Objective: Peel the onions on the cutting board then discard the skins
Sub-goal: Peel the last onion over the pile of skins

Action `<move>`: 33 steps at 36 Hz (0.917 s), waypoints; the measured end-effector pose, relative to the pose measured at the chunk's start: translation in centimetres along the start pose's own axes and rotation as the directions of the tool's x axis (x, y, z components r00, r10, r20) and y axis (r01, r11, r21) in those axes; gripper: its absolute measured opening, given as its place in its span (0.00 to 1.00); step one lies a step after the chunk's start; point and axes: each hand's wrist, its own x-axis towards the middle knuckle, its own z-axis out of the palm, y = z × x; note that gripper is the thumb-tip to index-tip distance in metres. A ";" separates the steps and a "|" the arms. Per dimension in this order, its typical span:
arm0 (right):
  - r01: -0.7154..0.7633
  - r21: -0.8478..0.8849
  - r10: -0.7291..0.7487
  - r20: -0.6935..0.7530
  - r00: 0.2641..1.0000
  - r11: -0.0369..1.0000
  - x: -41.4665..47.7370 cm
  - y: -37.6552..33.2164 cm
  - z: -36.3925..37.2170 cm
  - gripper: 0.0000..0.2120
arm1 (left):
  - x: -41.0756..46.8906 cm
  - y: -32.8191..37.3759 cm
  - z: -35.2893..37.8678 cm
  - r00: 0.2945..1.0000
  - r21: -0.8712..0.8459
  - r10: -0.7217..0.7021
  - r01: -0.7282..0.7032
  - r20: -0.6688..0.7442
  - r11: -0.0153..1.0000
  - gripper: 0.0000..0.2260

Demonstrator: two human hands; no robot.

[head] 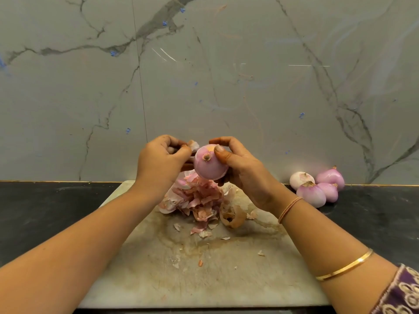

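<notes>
Black stone counter (45, 207) runs along the left, and on it we see a pale, stained cutting board (204, 279) lying flat. Above the board's far end the left hand (162, 159) has its fingers curled, pinching a scrap of skin (193, 145) just beside the top of the onion (209, 165). We find the onion, pink and mostly bare, held in the air with its root end facing us, above a pile of skins (197, 198) heaped on the board. The right hand (240, 168) grips it from the right, thumb pressed beside the root and fingers wrapped beneath. Further right a gold bangle (344, 265) circles the forearm, and four peeled onions (317, 186) sit together on the counter, off the board, against the marble wall (226, 75).
</notes>
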 end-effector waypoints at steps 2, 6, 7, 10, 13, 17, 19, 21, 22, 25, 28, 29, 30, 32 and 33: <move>0.006 0.083 -0.008 0.021 1.000 0.997 -0.1 -0.3 -0.1 0.09 | 0.6 -0.3 -0.5 0.997 -0.031 -0.072 0.071 -0.019 0.997 0.05; 0.000 0.209 -0.006 0.030 1.000 0.978 -0.1 -0.7 -0.4 0.09 | 1.4 -1.2 -1.6 0.995 0.139 -0.103 0.101 0.008 0.985 0.06; -0.006 0.215 0.002 0.022 1.000 0.977 -0.1 -0.6 -0.4 0.10 | 1.4 -1.3 -1.6 0.995 0.194 -0.099 0.091 0.032 0.977 0.06; -0.036 0.227 0.041 -0.017 0.999 0.973 0.0 -0.2 -0.4 0.10 | 0.6 -0.9 -1.0 0.993 0.308 -0.032 -0.005 0.114 0.951 0.05; -0.064 0.252 0.075 -0.034 0.997 0.966 0.2 -0.1 -0.4 0.11 | 0.0 -0.3 -0.7 0.983 0.322 0.060 -0.115 0.176 0.940 0.09; -0.071 0.259 0.090 -0.063 0.994 0.963 0.3 -0.1 -0.2 0.11 | -0.5 0.2 -0.8 0.967 0.326 0.157 -0.217 0.202 0.920 0.12; -0.072 0.249 0.095 -0.080 0.992 0.966 0.4 0.0 -0.2 0.11 | -0.7 0.4 -0.7 0.961 0.294 0.177 -0.235 0.211 0.926 0.08; -0.071 0.237 0.093 -0.085 0.992 0.969 0.4 -0.1 -0.1 0.11 | -0.8 0.5 -0.6 0.951 0.276 0.195 -0.259 0.239 0.925 0.04; -0.071 0.232 0.093 -0.085 0.992 0.970 0.4 -0.1 -0.1 0.11 | -0.9 0.5 -0.6 0.944 0.287 0.206 -0.278 0.257 0.917 0.03; -0.078 0.224 0.099 -0.086 0.991 0.971 0.4 0.0 -0.1 0.12 | -0.6 0.1 -0.6 0.929 0.337 0.234 -0.326 0.286 0.883 0.06; -0.083 0.229 0.103 -0.077 0.992 0.970 0.4 0.1 0.0 0.13 | -0.6 0.1 -0.6 0.903 0.403 0.289 -0.405 0.319 0.821 0.15; -0.082 0.226 0.101 -0.074 0.992 0.971 0.5 0.1 0.1 0.13 | -0.6 0.1 -0.6 0.891 0.433 0.313 -0.436 0.328 0.789 0.17; -0.081 0.220 0.098 -0.072 0.993 0.972 0.5 0.1 0.1 0.12 | -0.6 0.1 -0.6 0.881 0.460 0.335 -0.462 0.333 0.758 0.19; -0.078 0.210 0.094 -0.070 0.993 0.975 0.5 0.1 0.1 0.12 | -0.5 0.0 -0.6 0.864 0.504 0.376 -0.501 0.334 0.703 0.19; -0.076 0.206 0.093 -0.070 0.993 0.975 0.5 0.2 0.2 0.12 | -0.5 0.0 -0.6 0.854 0.522 0.396 -0.520 0.338 0.676 0.19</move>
